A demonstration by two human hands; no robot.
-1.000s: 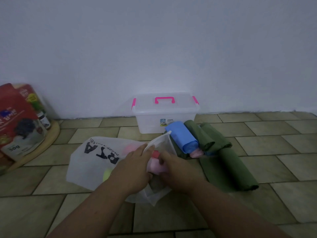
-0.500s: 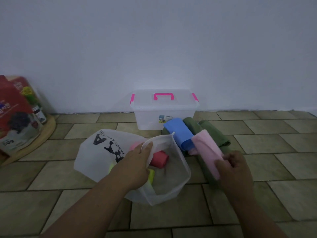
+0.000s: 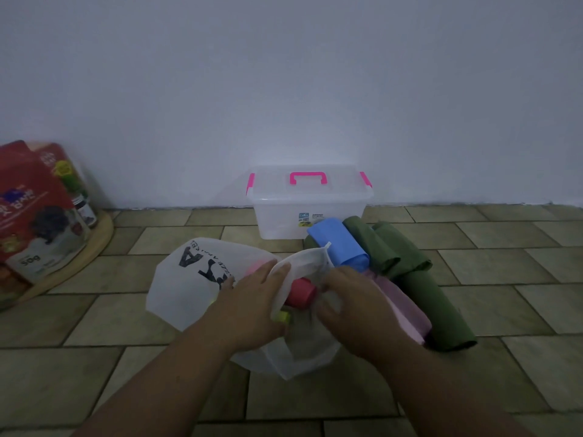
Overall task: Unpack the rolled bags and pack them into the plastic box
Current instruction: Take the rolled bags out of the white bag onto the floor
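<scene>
A white translucent bag (image 3: 189, 288) with black letters lies on the tiled floor. My left hand (image 3: 252, 304) pinches its mouth open. Inside show a red roll (image 3: 301, 291) and a yellow-green roll (image 3: 281, 316). My right hand (image 3: 353, 301) is at the bag's mouth, thumb above and fingers below the red roll's end. A pale pink roll (image 3: 407, 313) lies just right of that hand, beside a blue roll (image 3: 337, 244) and two dark green rolls (image 3: 435, 304). The clear plastic box (image 3: 309, 212), with pink handle and latches, stands lidded against the wall.
At the far left, red printed packages (image 3: 31, 209) and a small jar stand on a round wooden tray (image 3: 97, 244). A plain wall runs behind the box. Bare tiles stretch to the right of the green rolls.
My right hand pulled the pale pink roll out of the bag, laid it beside the green rolls, and has come back to the bag's mouth at the red roll.
</scene>
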